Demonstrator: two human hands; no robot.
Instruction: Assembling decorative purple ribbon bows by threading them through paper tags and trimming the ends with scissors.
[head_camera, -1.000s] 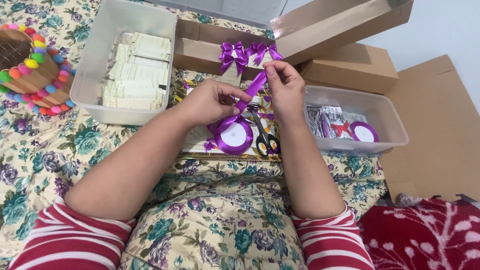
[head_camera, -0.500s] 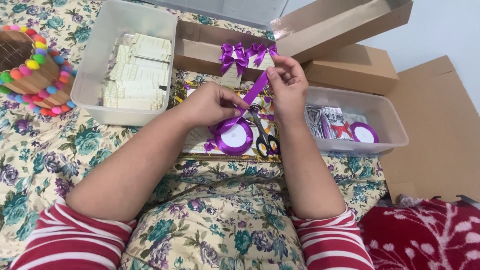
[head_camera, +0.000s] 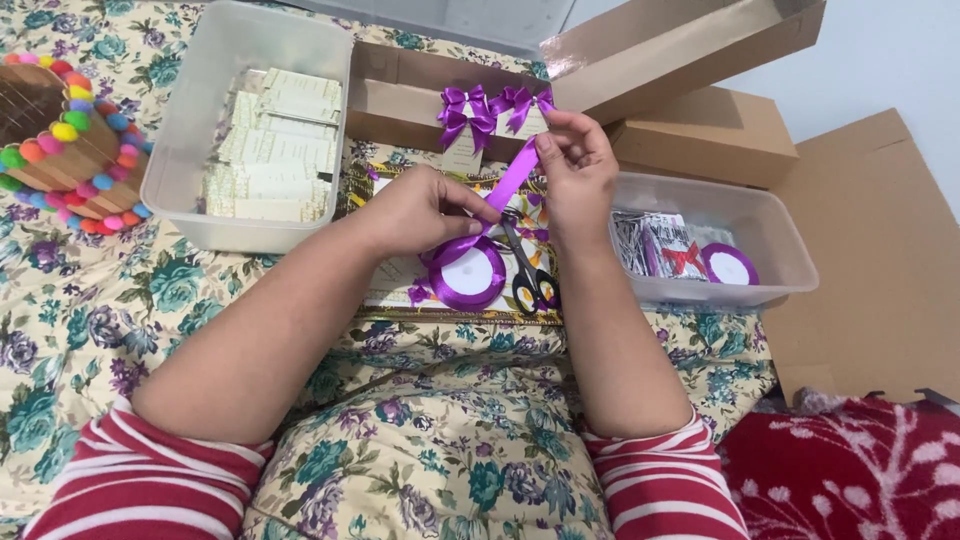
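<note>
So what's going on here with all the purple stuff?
A person is stretching a strip of purple ribbon between both hands: the left hand pinches it low, just above the ribbon spool, and the right hand holds its upper end. Scissors lie beside the spool. Finished purple bows sit in a cardboard box behind.

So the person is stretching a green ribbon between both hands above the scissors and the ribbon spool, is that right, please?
Not quite: the ribbon is purple, not green, as the head view shows. It does run between the left hand and right hand, above the scissors and the ribbon spool.
</note>
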